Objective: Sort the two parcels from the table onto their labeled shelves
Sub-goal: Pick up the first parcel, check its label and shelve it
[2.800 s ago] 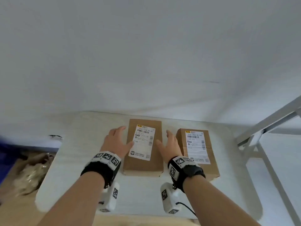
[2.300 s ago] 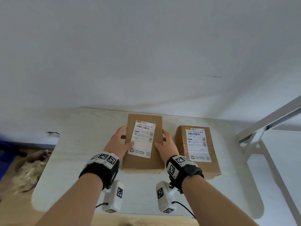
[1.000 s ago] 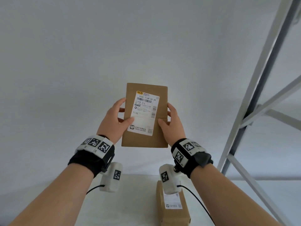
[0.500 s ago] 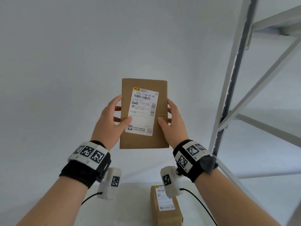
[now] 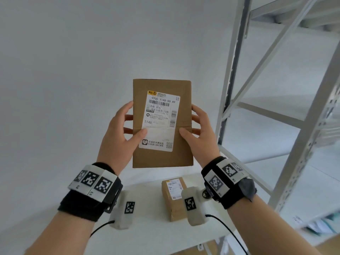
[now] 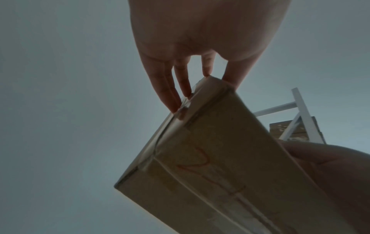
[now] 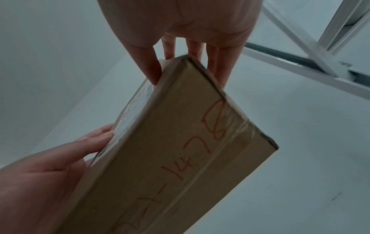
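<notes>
Lifted off the table [image 5: 150,234], the first parcel [image 5: 162,124] is now held label-up left of the shelf rack [image 5: 233,74], left hand [image 5: 119,137] and right hand [image 5: 200,133] clasping its sides; the second parcel [image 5: 173,197] remains on the table.

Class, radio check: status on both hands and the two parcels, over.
Left hand and right hand grip lifted parcel, label facing camera. Second parcel on table. Shelf rack to right; nothing between.
</notes>
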Demonstrator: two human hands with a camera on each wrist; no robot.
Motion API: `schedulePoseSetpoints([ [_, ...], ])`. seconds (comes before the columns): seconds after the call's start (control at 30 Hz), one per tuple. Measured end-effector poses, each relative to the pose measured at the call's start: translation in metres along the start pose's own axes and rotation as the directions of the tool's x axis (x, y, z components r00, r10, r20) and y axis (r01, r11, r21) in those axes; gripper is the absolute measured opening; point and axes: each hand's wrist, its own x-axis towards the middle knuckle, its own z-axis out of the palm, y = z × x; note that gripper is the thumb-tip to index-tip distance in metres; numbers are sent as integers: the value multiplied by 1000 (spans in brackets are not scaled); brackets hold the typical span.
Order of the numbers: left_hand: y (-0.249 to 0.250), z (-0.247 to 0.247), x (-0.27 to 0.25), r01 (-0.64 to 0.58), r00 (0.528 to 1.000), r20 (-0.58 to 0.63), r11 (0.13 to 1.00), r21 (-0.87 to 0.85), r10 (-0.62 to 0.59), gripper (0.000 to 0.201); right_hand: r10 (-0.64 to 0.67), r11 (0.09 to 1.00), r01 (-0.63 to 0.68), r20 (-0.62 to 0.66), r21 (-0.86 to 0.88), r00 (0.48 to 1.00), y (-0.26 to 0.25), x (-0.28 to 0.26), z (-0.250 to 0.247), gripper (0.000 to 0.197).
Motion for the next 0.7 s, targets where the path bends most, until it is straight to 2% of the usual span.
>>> schedulePoseSetpoints([
  [0.4, 68, 57, -25, -100, 993, 55, 991, -84, 104, 62, -13, 997, 4, -110, -74, 994, -14, -34, -97, 54],
  [0.7, 166, 137, -58, -142, 988, 33, 977, -159, 149, 61, -57, 990, 34, -164, -140, 985, -26, -60, -227, 56],
])
